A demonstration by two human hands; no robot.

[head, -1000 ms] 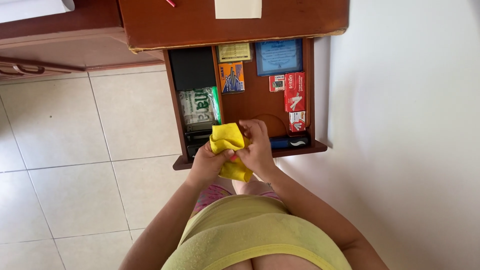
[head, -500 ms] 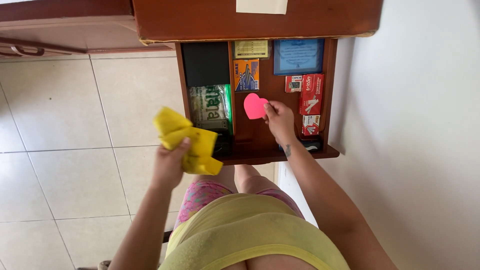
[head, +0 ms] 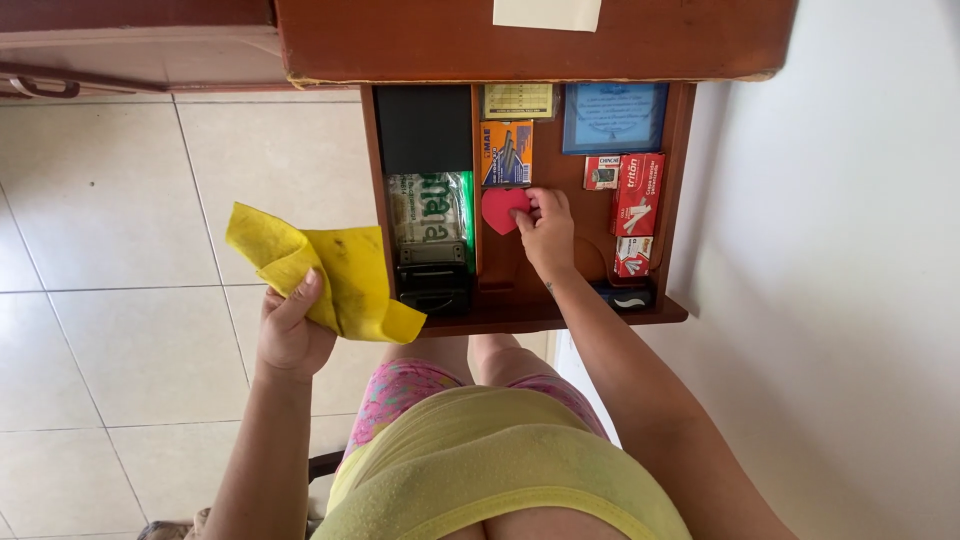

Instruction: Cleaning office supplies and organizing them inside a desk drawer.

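My left hand (head: 290,330) grips a stained yellow cloth (head: 330,265), held out over the tiled floor left of an open wooden drawer (head: 680,200). My right hand (head: 545,230) is inside the drawer, fingers on a pink heart-shaped pad (head: 500,210) that rests on the drawer bottom just below an orange box (head: 506,152). Whether the fingers still pinch the pad or only press on it is unclear.
The drawer also holds a black case (head: 422,128), a green and white packet (head: 430,208), a blue card (head: 613,117), red staple boxes (head: 638,193) and a dark stapler (head: 432,283). A brown desk top (head: 400,40) overhangs it. A white wall (head: 850,250) is on the right.
Both hands held the cloth together a second ago. The left hand has swung it out to the left, while the right carried the pink heart pad deeper into the drawer and lowered it.
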